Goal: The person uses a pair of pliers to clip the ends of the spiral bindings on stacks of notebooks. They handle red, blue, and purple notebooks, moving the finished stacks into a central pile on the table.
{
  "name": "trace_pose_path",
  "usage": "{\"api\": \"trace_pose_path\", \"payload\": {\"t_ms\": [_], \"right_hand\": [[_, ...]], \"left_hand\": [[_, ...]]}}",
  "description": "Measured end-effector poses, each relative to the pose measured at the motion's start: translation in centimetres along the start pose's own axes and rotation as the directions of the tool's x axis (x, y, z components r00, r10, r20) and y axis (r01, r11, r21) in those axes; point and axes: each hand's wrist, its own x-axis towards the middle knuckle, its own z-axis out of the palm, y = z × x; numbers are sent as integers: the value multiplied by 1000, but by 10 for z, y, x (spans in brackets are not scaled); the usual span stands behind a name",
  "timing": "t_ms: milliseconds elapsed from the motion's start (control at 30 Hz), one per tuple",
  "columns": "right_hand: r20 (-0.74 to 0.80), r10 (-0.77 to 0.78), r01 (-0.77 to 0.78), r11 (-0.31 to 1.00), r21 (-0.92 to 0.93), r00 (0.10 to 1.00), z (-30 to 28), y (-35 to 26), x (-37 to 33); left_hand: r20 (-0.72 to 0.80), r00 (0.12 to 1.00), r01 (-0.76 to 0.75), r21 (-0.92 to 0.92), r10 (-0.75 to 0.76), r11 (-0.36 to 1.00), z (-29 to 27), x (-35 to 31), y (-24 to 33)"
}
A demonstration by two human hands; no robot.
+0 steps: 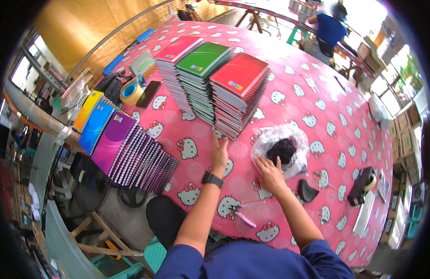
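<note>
Fingers stretched forward, my left hand (219, 154) reaches the near bottom corner of a tall stack of red spiral notebooks (239, 76). It wears a dark wristwatch (212, 179). Stacks of green spiral notebooks (203, 59) and pink spiral notebooks (178, 49) stand close beside the red one. My right hand (271, 176) lies with fingers apart on the near left edge of a see-through plastic bag (298, 135). Inside the bag is a black mass (282, 149); its kind cannot be made out. Pliers with pink handles (245, 218) lie on the table between my forearms.
Yellow, blue and purple notebooks (113, 144) overlap at the table's left edge. Behind them are a tape roll (130, 91) and a phone (149, 94). A black curved piece (308, 190) and a tape dispenser (362, 186) lie to the right. A person (330, 30) sits at a far table.
</note>
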Motion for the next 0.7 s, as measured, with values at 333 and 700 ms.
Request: {"api": "trace_pose_path", "payload": {"t_ms": [333, 700], "right_hand": [[-44, 38, -32, 991, 133, 998, 1, -59, -90], [-328, 115, -77, 989, 126, 938, 2, -48, -40]], "left_hand": [[269, 935, 278, -154, -231, 948, -162, -187, 182], [-185, 975, -114, 59, 123, 992, -260, -236, 258]]}}
